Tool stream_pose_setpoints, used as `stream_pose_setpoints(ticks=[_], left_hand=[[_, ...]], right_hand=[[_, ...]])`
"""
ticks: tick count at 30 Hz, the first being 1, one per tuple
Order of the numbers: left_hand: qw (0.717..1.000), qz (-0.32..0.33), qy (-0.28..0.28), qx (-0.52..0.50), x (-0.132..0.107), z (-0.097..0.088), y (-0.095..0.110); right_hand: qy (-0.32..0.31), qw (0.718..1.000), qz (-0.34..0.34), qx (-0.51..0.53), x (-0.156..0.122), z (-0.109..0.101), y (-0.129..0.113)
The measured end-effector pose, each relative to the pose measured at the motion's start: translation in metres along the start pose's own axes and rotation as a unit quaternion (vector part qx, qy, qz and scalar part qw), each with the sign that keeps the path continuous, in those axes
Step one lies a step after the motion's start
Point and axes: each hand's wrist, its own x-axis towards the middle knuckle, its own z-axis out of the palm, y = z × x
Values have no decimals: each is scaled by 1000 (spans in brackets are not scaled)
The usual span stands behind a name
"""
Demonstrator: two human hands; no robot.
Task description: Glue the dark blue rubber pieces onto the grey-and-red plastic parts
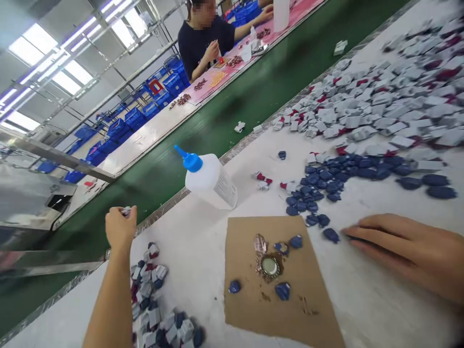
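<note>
My left hand is closed at the edge of the green belt, pinching a small whitish piece that shows only in part. Stretched low over the white table, my right hand has its fingers extended close to a dark blue piece; I see nothing held in it. Between the hands lies a brown cardboard sheet with several blue pieces and a small metal cap in a wet-looking patch. Behind the cardboard stands a white bottle with a blue nozzle.
Dark blue pieces are spread beyond the cardboard, with a large heap of grey and red pieces behind. Grey and blue pieces are piled by my left forearm. Across the green conveyor belt, a person works at a pink-topped table.
</note>
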Motion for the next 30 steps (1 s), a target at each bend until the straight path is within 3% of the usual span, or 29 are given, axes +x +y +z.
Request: stream_pose_setpoints(ticks=[3, 5, 7, 11, 12, 13, 15, 16, 17, 20, 25, 27, 30], left_hand=[[996, -26, 29, -76, -36, -37, -3], [985, -43, 21, -163, -78, -57, -5], [958, -63, -18, -281, -132, -69, -6], [862, -143, -129, -469, -249, -73, -4], [825, -165, -164, -515, -273, -71, -2], [771, -189, -200, -574, -295, -68, 1], [686, -215, -248, -650, -326, -60, 9], [663, -217, -258, -668, -337, -56, 13], [659, -212, -265, -671, -344, -52, 18], [672, -178, -276, -664, -353, -37, 27], [675, -145, -241, -682, -358, -22, 24], [670, -144, -235, -690, -360, -21, 22], [669, -140, -245, -687, -361, -23, 22]], right_hand=[[-86, 994, -59, 15, 12, -14, -10], [-111, 992, -37, 51, 19, -18, -18], [-130, 988, -36, 74, 25, -19, -23], [-191, 975, -68, 87, 37, -26, -28], [-202, 973, -64, 91, 39, -29, -32], [-203, 973, -54, 98, 41, -32, -37], [-191, 974, -30, 119, 43, -39, -52], [-185, 974, -25, 132, 43, -41, -62], [-184, 972, -27, 144, 43, -41, -72], [-237, 954, -45, 178, 43, -37, -101], [-372, 890, 23, 261, 49, -17, -126], [-369, 894, 15, 252, 53, -9, -129], [-302, 935, -73, 169, 58, 4, -129]])
